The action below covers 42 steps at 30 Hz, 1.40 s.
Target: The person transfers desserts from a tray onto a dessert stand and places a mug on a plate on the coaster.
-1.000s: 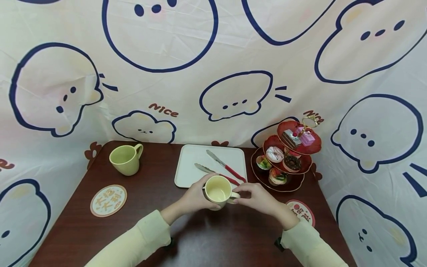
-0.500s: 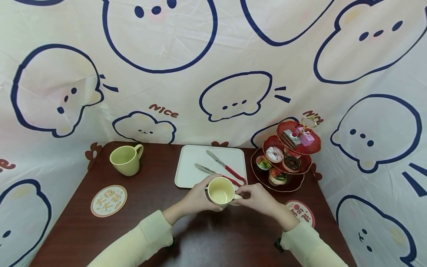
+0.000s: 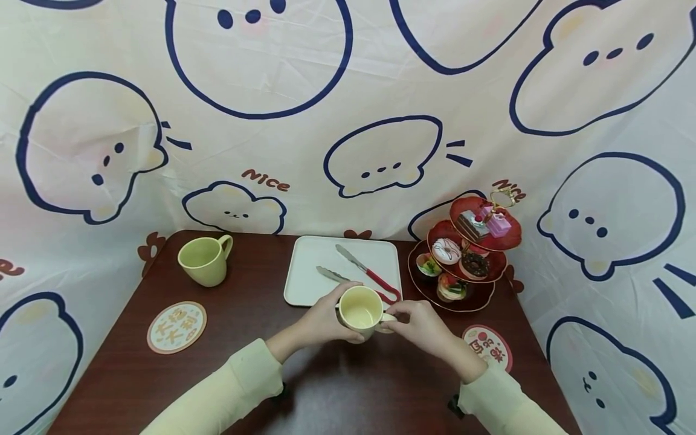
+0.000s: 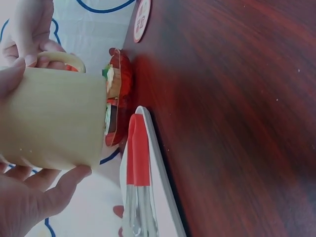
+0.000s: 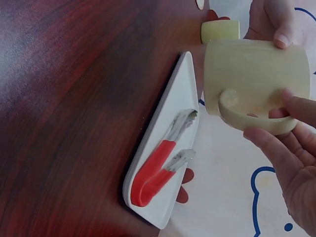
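Note:
Between both hands a pale yellow mug is held up over the table, near the front of the white tray. My left hand grips its body from the left, thumb along the near side, as the left wrist view also shows. On the other side my right hand pinches the mug's handle between thumb and fingers. The mug's inside looks bare from above. Just behind it, red-handled tongs lie on the white tray, their near part partly covered by the left hand and mug.
A second, greenish-yellow mug stands at the back left, with a round coaster in front of it. Another coaster lies at the right, partly under the right forearm. A three-tier stand with toy cakes and donuts is at the back right.
The held mug has shifted slightly to the right, with the left hand moving along. The right hand keeps its hold on the handle, nearly in place.

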### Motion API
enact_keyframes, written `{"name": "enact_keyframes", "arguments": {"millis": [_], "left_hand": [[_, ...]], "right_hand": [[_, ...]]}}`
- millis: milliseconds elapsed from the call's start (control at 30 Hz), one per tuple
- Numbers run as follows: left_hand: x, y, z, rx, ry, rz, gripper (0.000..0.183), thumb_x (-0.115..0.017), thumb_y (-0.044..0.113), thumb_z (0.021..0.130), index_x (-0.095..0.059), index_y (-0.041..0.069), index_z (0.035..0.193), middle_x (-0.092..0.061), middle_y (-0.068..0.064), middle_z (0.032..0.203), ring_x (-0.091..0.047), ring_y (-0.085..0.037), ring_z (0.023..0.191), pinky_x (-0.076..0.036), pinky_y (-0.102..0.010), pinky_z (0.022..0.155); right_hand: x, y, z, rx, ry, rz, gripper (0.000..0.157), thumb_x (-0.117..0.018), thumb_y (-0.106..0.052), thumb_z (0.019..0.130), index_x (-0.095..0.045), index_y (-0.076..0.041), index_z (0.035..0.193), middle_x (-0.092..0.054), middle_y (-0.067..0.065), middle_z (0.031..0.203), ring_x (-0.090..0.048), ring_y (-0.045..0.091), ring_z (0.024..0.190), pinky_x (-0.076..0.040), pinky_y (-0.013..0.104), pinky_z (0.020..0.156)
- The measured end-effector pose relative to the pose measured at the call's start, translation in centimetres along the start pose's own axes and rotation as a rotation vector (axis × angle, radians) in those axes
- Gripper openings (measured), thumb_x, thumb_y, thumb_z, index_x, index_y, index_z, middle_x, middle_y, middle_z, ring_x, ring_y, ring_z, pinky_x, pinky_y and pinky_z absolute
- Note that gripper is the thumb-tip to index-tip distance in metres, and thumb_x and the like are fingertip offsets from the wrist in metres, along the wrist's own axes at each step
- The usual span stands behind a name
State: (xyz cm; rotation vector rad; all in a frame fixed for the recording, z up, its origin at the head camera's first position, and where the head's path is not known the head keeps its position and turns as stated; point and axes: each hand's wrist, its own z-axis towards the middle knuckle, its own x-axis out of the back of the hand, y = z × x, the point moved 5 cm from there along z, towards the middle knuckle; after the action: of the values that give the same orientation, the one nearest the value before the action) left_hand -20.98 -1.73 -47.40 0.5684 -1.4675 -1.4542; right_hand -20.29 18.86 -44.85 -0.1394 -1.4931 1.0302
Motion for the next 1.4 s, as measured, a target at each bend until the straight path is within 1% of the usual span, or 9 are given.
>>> {"name": "enact_keyframes", "arguments": {"millis": [200, 367, 600, 767, 967, 1133, 1200, 1300, 1400], "left_hand": [[0.5, -0.3, 0.0, 0.051, -0.042, 0.004, 0.104, -0.095, 0.013, 0.07, -0.037, 0.008, 0.156, -0.05, -0.01, 0.149, -0.05, -0.031, 0.133, -0.042, -0.049, 0.107], [1.2, -0.6, -0.2, 0.065, -0.052, -0.036, 0.102, -0.093, 0.012, 0.074, -0.035, 0.01, 0.157, -0.043, -0.016, 0.156, -0.043, -0.038, 0.141, -0.047, -0.055, 0.103], [2.2, -1.1, -0.9, 0.042, -0.033, -0.061, 0.094, -0.088, 0.01, 0.08, -0.035, 0.011, 0.157, -0.049, -0.015, 0.151, -0.043, -0.038, 0.141, -0.051, -0.05, 0.099], [3.5, -1.1, -1.3, 0.033, 0.012, -0.029, 0.085, -0.086, 0.01, 0.082, -0.042, 0.013, 0.154, -0.053, -0.015, 0.147, -0.046, -0.039, 0.138, -0.047, -0.061, 0.099], [5.8, -1.2, -2.3, 0.074, 0.064, 0.057, 0.076, -0.085, 0.021, 0.085, -0.048, 0.019, 0.15, -0.058, -0.01, 0.144, -0.052, -0.031, 0.134, -0.04, -0.069, 0.102], [8.6, -1.5, -3.6, 0.055, 0.152, 0.118, 0.069, -0.084, 0.017, 0.086, -0.052, 0.016, 0.148, -0.061, -0.01, 0.141, -0.055, -0.031, 0.131, -0.044, -0.066, 0.099], [9.8, -1.6, -4.3, 0.056, 0.195, 0.143, 0.067, -0.083, 0.015, 0.086, -0.053, 0.014, 0.147, -0.062, -0.011, 0.14, -0.056, -0.032, 0.13, -0.046, -0.064, 0.097], [11.5, -2.2, -5.4, 0.089, 0.246, 0.168, 0.065, -0.082, 0.016, 0.088, -0.054, 0.013, 0.146, -0.061, -0.013, 0.139, -0.056, -0.034, 0.129, -0.047, -0.063, 0.098], [13.3, -2.9, -6.7, 0.125, 0.291, 0.192, 0.062, -0.081, 0.016, 0.089, -0.054, 0.013, 0.145, -0.061, -0.015, 0.139, -0.056, -0.035, 0.129, -0.045, -0.065, 0.099]], "right_hand": [[0.3, 0.2, -0.2, -0.007, 0.067, 0.029, 0.011, -0.082, -0.014, 0.087, -0.08, -0.009, 0.097, -0.074, -0.003, 0.09, -0.066, 0.009, 0.082, -0.058, 0.026, 0.072], [0.7, 0.4, -0.5, -0.01, 0.102, 0.003, 0.012, -0.082, -0.016, 0.088, -0.081, -0.01, 0.098, -0.076, -0.002, 0.093, -0.069, 0.012, 0.086, -0.058, 0.029, 0.073], [1.5, 0.5, -0.8, 0.013, 0.148, -0.001, 0.014, -0.083, -0.013, 0.085, -0.081, -0.009, 0.099, -0.076, 0.0, 0.096, -0.071, 0.015, 0.09, -0.06, 0.033, 0.076], [2.4, 0.7, -1.1, -0.012, 0.175, 0.032, 0.016, -0.083, -0.009, 0.085, -0.081, -0.009, 0.101, -0.076, 0.0, 0.096, -0.071, 0.015, 0.09, -0.061, 0.036, 0.076], [3.2, 1.1, -1.6, 0.0, 0.22, 0.002, 0.016, -0.083, -0.009, 0.084, -0.081, -0.009, 0.1, -0.076, 0.0, 0.097, -0.07, 0.013, 0.089, -0.06, 0.032, 0.074], [4.2, 1.5, -2.1, 0.006, 0.272, -0.038, 0.016, -0.084, -0.009, 0.083, -0.081, -0.009, 0.098, -0.075, -0.003, 0.092, -0.069, 0.011, 0.085, -0.059, 0.03, 0.071], [4.5, 1.8, -2.5, -0.03, 0.274, -0.04, 0.016, -0.083, -0.01, 0.084, -0.081, -0.01, 0.1, -0.075, -0.003, 0.092, -0.068, 0.013, 0.085, -0.058, 0.029, 0.07], [5.1, 2.2, -3.2, -0.097, 0.281, -0.044, 0.017, -0.082, -0.012, 0.086, -0.081, -0.009, 0.103, -0.076, 0.0, 0.097, -0.069, 0.019, 0.09, -0.059, 0.031, 0.073], [5.5, 2.6, -3.8, -0.136, 0.298, -0.045, 0.018, -0.081, -0.011, 0.087, -0.081, -0.008, 0.104, -0.076, 0.005, 0.101, -0.071, 0.025, 0.096, -0.06, 0.038, 0.077]]}}
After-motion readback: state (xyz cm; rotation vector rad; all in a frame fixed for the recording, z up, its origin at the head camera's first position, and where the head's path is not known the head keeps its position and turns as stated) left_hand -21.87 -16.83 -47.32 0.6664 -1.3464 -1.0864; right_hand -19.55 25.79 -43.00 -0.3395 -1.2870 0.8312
